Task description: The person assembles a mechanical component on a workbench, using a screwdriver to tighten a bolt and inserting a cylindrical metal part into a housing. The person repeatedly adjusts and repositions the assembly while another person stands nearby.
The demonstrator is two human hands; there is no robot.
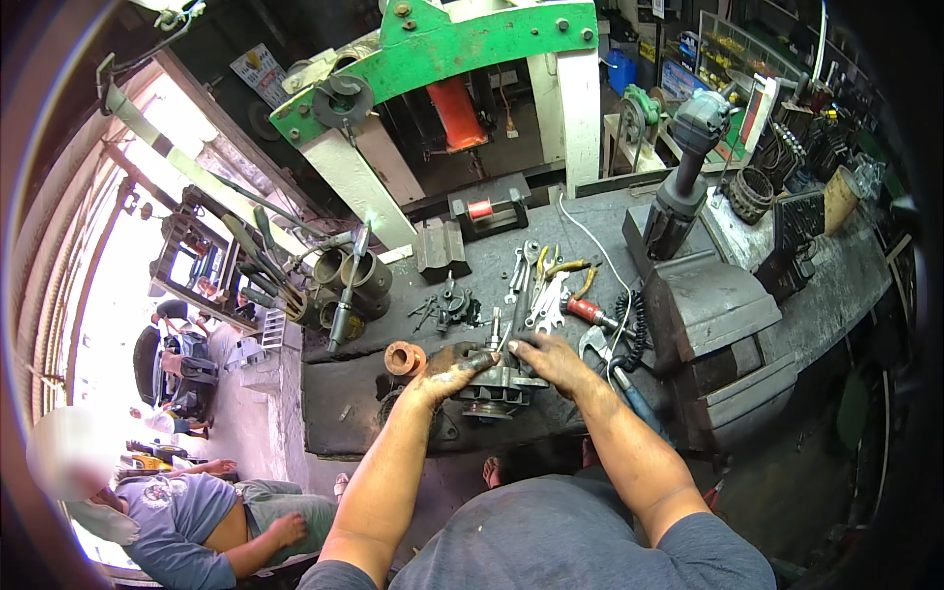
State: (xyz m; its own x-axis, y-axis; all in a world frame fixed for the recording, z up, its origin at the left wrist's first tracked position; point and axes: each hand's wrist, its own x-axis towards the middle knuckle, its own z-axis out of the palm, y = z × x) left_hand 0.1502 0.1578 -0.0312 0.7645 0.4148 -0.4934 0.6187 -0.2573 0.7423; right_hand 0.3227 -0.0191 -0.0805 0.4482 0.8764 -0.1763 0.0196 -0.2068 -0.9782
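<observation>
Dark, worn metal for the counter (334,383), broad across the middle of the view. Behind it, a green-and-white steel frame (442,59) with a red cylinder (457,113) under its beam. At far left, beyond the counter's end, a seated person (177,521) in a grey-blue shirt. On the right half of the counter, a heavy dark vise (723,305); just behind it, a dark grey upright tool (677,202). Toward the left, dark round tins (369,277) with a metal rod (342,313) aslant against them. Near the vise, a hammer with a blue handle (637,396). At the near edge, straight before the wearer's body, a round metal assembly (497,393), shaft away from the body. Both hands on it: left hand (450,376) wrapped over its upper left, holding it; right hand (556,364) at its upper right, fingers bent inward, whether gripping or merely resting impossible to tell. Beyond, a spread of wrenches (546,307) and yellow-handled pliers (567,266). Just beside the left hand, a copper-coloured ring (401,357). Smallest, loose dark parts (455,305) past the assembly.
</observation>
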